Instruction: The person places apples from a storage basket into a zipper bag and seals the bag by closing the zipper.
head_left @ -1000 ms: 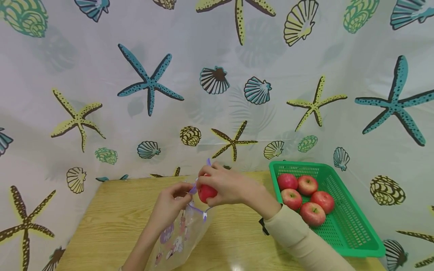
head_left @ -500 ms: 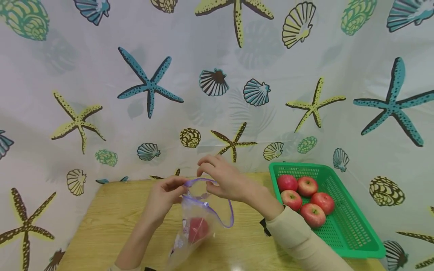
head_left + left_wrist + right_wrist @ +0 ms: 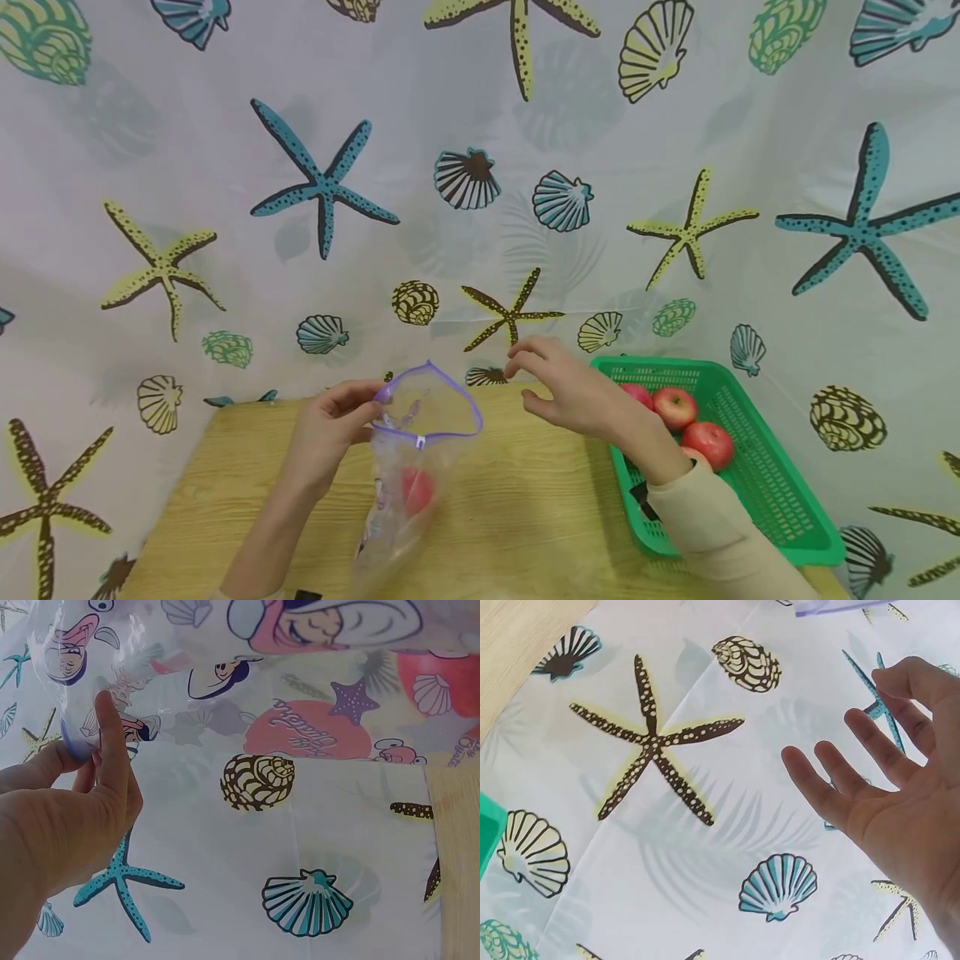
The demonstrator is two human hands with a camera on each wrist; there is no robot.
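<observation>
My left hand (image 3: 335, 427) pinches the purple rim of a clear zip bag (image 3: 397, 479) between thumb and fingers. The bag's mouth gapes, and a white slider sits on its front edge. Inside, low down, lies a red apple (image 3: 417, 490). Cartoon prints and a pink patch cover the bag (image 3: 307, 731) in the left wrist view, where the left hand (image 3: 82, 802) holds its edge. My right hand (image 3: 573, 390) is in the air between the bag and the basket, holding nothing. Its fingers are spread and loosely bent, as the right hand (image 3: 892, 765) shows in the right wrist view.
A green plastic basket (image 3: 787, 492) stands at the right of the wooden table (image 3: 525, 517), with several red apples (image 3: 707, 445) at its left side. The right forearm partly covers them. A white curtain (image 3: 480, 83) printed with starfish and shells hangs behind and at both sides.
The right hand let go of the apple, which dropped into the bag, then moved right toward the basket. The left hand kept its pinch and shifted slightly left with the bag.
</observation>
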